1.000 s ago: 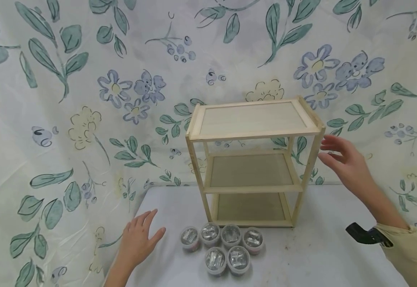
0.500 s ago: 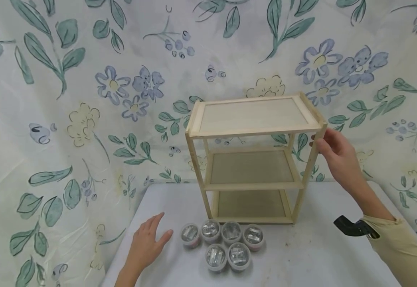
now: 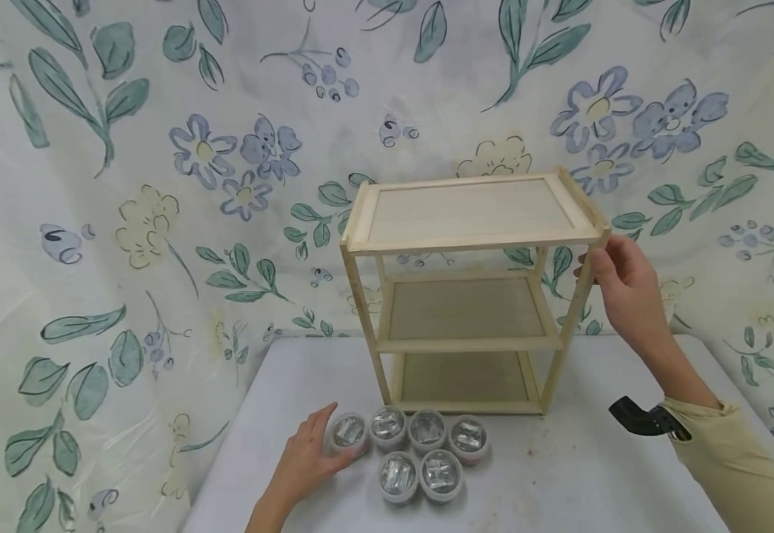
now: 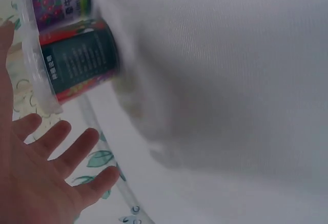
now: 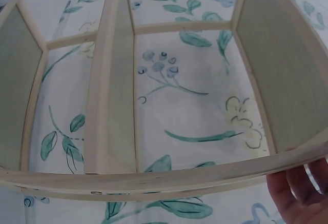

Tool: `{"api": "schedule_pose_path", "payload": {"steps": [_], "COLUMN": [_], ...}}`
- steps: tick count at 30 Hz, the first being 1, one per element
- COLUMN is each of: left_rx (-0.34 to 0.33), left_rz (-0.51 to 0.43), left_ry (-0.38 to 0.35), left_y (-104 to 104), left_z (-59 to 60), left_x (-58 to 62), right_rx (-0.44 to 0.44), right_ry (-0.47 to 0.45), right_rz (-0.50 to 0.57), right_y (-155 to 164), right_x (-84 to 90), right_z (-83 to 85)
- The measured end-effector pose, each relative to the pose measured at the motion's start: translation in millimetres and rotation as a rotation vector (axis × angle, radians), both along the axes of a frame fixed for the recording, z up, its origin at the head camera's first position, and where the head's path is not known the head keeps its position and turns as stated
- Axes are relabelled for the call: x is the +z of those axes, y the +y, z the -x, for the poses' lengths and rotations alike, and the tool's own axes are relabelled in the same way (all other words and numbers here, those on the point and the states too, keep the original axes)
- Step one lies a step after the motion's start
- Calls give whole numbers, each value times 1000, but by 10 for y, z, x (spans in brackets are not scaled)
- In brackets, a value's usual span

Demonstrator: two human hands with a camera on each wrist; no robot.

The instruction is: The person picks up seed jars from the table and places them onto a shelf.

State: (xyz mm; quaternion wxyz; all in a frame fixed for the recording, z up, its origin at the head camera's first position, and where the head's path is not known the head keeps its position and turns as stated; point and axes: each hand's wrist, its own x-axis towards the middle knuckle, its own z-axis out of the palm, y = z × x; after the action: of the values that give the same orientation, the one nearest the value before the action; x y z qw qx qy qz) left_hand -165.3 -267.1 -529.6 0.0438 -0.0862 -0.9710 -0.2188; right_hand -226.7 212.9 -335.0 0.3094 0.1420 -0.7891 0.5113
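A three-tier wooden shelf rack (image 3: pixel 469 222) stands on the white table (image 3: pixel 593 474). My right hand (image 3: pixel 620 285) grips its front right post just under the top tier. In the right wrist view the fingers (image 5: pixel 300 196) curl behind the rack's rail (image 5: pixel 154 178). Several small cups with clear lids (image 3: pixel 426 433) sit in two rows in front of the rack. My left hand (image 3: pixel 307 459) lies flat on the table with straight, spread fingers, right beside the leftmost cup (image 3: pixel 349 431). The left wrist view shows that hand (image 4: pixel 41 183) open, with the cup's dark green label (image 4: pixel 77 65) just above the fingertips.
A floral cloth (image 3: pixel 160 185) hangs behind and drapes down past the table's left edge. A black camera mount (image 3: pixel 643 420) sits on my right wrist above a tan sleeve (image 3: pixel 740 466). Bare table surface lies right of the cups.
My right hand moved in from the right and closed on the rack's front right post. My left hand slid right across the table toward the leftmost cup.
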Motion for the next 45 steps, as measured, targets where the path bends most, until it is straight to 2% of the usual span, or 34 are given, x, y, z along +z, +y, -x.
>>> {"api": "schedule_pose_path", "payload": {"steps": [5, 9, 13, 20, 30, 37, 41, 45], "left_rx": [28, 48, 63, 86, 87, 111, 136, 152], "left_rz": [-20, -16, -42, -42, -22, -37, -44, -37], "left_ry": [-97, -131, -108, -5, 9, 63, 36, 1], "left_y": [108, 155, 165, 163, 208, 196, 170, 113], "left_z": [17, 25, 30, 34, 51, 88, 124, 163], "left_x": [-18, -60, -110, -168, -159, -107, -33, 90], "right_rx": [-11, 0, 15, 27, 9, 13, 20, 24], "right_ry": [21, 9, -15, -33, -35, -42, -36, -40], "right_rz": [-26, -58, -63, -67, -82, -68, -46, -34], "right_y": [-24, -23, -20, -37, -34, -20, -26, -32], "right_x": [-10, -13, -10, -16, -29, -34, -26, -27], "right_z": [17, 18, 14, 43, 67, 64, 63, 73]}}
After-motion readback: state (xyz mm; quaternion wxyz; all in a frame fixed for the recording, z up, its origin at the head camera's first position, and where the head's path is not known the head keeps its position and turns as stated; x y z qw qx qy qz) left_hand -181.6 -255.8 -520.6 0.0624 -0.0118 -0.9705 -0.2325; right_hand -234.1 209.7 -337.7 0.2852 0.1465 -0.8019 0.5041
